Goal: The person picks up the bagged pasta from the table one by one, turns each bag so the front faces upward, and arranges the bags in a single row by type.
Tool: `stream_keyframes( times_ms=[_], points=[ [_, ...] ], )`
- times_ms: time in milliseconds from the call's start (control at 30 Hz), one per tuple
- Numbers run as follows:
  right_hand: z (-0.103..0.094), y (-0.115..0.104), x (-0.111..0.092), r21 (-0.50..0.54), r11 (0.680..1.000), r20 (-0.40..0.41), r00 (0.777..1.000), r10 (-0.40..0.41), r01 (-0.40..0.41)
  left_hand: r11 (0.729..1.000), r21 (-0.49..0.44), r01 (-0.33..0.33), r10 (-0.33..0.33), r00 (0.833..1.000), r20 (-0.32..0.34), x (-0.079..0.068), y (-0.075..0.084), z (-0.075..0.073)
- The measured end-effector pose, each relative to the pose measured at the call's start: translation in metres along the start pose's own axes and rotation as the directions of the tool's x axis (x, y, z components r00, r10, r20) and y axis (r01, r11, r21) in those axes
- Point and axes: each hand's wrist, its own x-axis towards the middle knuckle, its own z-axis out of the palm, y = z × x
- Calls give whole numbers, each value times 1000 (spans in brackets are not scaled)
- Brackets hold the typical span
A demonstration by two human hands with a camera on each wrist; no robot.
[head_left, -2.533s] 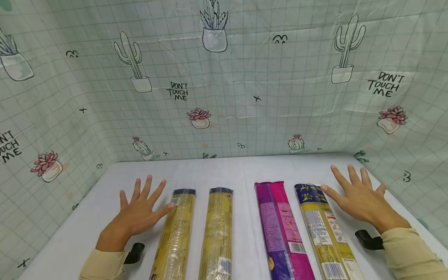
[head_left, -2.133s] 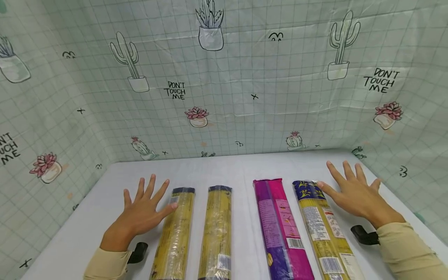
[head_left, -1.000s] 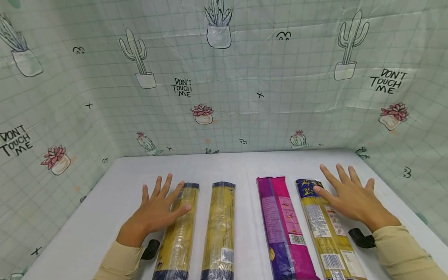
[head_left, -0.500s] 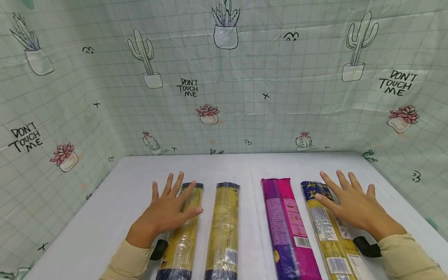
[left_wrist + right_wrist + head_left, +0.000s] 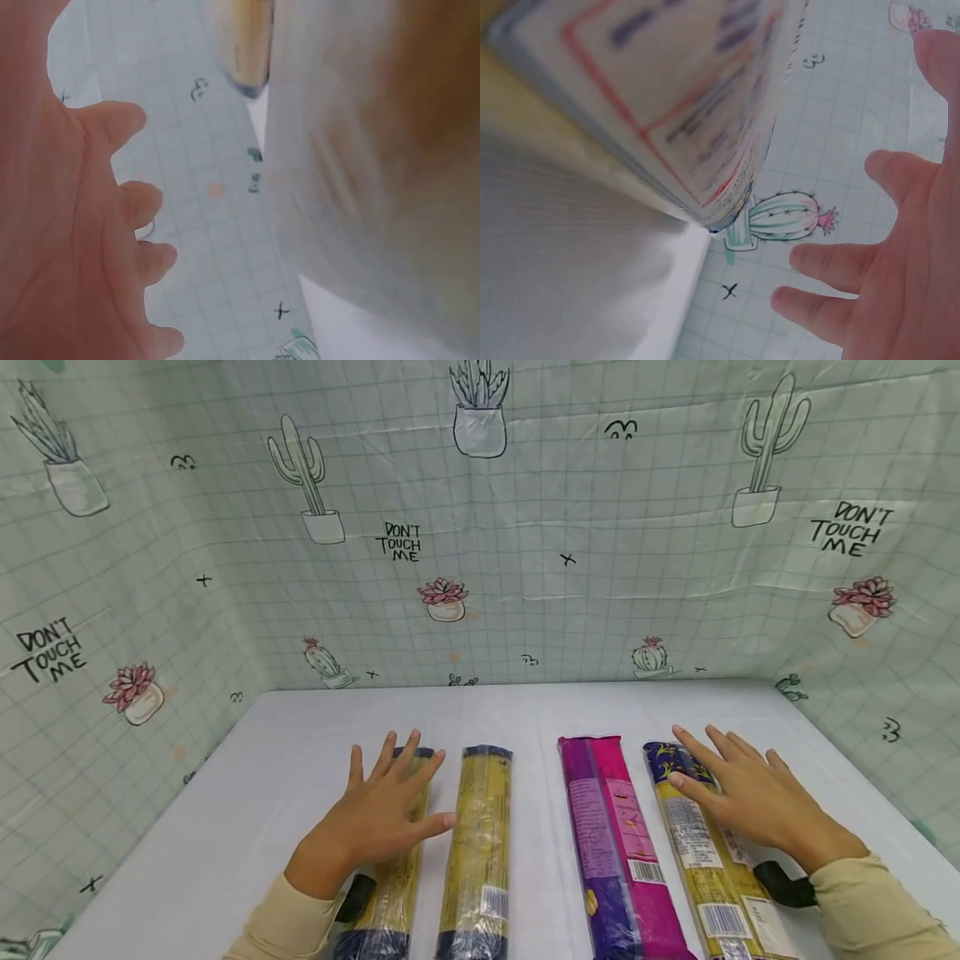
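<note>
Four long packs lie lengthwise in the head view. They look like dry noodles or spaghetti in clear film. My left hand (image 5: pixel 375 818) hovers with spread fingers over the leftmost yellow pack (image 5: pixel 390 893), hiding its middle. Just right of it is a second yellow pack (image 5: pixel 476 827) with dark blue ends. A purple and pink pack (image 5: pixel 615 843) comes after that. Over the far-right yellow pack (image 5: pixel 693 835) with a blue patterned top, my right hand (image 5: pixel 757 802) extends its straight fingers. Both wrist views show bare palms, apart from the packs; neither hand holds anything.
The packs rest on a white table (image 5: pixel 532 718). Behind and beside it hangs a grid-patterned cloth (image 5: pixel 510 527) printed with cacti. A black wrist mount (image 5: pixel 356 897) sits under the left wrist and another black mount (image 5: pixel 783 885) under the right.
My left hand has moved right from beside the leftmost pack to above it. My right hand has shifted slightly left over the far-right pack, its fingers closer together. The packs lie still.
</note>
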Motion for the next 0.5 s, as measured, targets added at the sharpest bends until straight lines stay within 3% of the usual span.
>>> stream_keyframes(
  times_ms=[367,500],
  points=[
    [0,1,-5,20,999,5,999,-41,41,997,28,-77,75,996,54,6,31,5],
    [-1,1,-3,42,999,42,999,-35,33,993,54,-104,99,992,73,7,38,9]
  ],
)
